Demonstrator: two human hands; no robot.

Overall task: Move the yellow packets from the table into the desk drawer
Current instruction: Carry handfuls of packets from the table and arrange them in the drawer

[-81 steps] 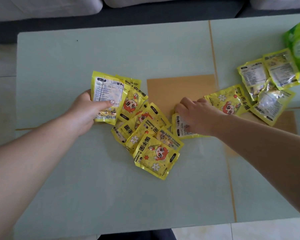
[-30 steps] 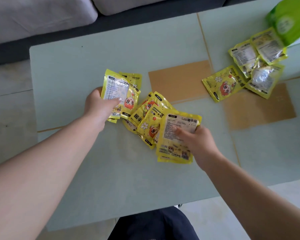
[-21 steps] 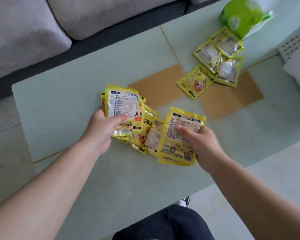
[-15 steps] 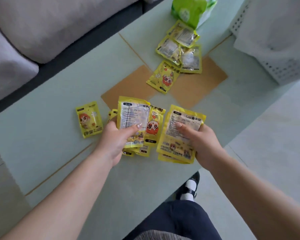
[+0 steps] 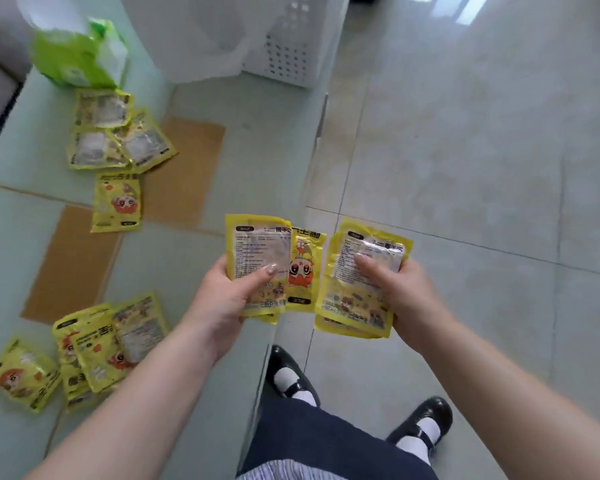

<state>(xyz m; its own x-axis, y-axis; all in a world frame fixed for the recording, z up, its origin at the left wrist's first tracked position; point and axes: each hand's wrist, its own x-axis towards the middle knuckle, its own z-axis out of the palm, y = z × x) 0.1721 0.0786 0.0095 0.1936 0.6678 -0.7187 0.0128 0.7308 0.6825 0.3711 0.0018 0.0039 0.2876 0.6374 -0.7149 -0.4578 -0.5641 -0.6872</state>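
Two small stacks of yellow packets are off the desk [image 5: 194, 188], one in each hand. The left hand [image 5: 229, 299] grips its stack [image 5: 257, 261] with the thumb pressed across the printed back and the fingers behind. The right hand [image 5: 400, 292] pinches the other stack [image 5: 355, 299] the same way. More yellow packets lie on the pale green desk: a cluster near the front-left corner [image 5: 94, 348], one face-up [image 5: 118, 202] further along, and three silver-backed ones [image 5: 115, 136] beside a green bag [image 5: 80, 53]. No drawer is in view. The packets look light, thin and glossy, so stacked ones will likely slide over each other. A firm pinch across the middle or a sealed edge should hold them; loose ones may fan out and drop.
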